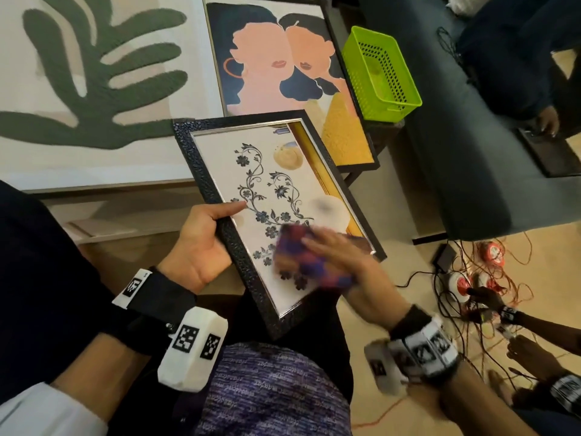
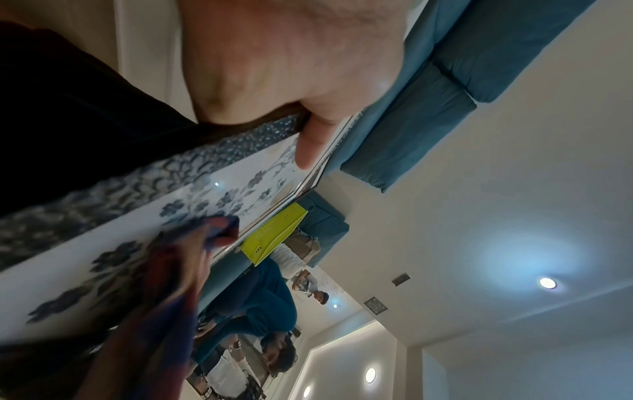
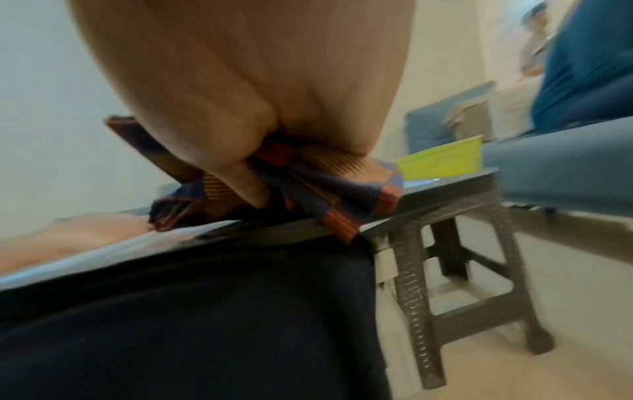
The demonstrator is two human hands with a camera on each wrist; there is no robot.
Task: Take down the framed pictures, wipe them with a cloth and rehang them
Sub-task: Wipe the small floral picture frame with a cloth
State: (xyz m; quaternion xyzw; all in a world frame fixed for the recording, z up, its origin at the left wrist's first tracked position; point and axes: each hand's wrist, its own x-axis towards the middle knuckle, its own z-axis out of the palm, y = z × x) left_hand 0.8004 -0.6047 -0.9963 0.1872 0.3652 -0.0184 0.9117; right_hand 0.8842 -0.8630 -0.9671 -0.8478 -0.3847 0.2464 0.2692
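A small picture in a black textured frame (image 1: 201, 171) with a blue flower print lies tilted on my lap. My left hand (image 1: 201, 237) grips its left edge, thumb on the glass; the left wrist view shows that thumb (image 2: 311, 146) over the frame (image 2: 103, 194). My right hand (image 1: 339, 256) presses a folded purple, blue and orange checked cloth (image 1: 311, 265) on the lower right of the glass, blurred by motion. In the right wrist view the fingers (image 3: 240, 178) curl into the cloth (image 3: 308, 194) on the frame (image 3: 274, 232).
A large green leaf picture (image 1: 94, 83) and a picture of two faces (image 1: 276, 67) lie ahead, the latter on a dark stool (image 3: 479, 259). A lime green basket (image 1: 380, 73) sits beside a blue sofa (image 1: 471, 158). Cables and another person's hands (image 1: 490, 303) are at the right.
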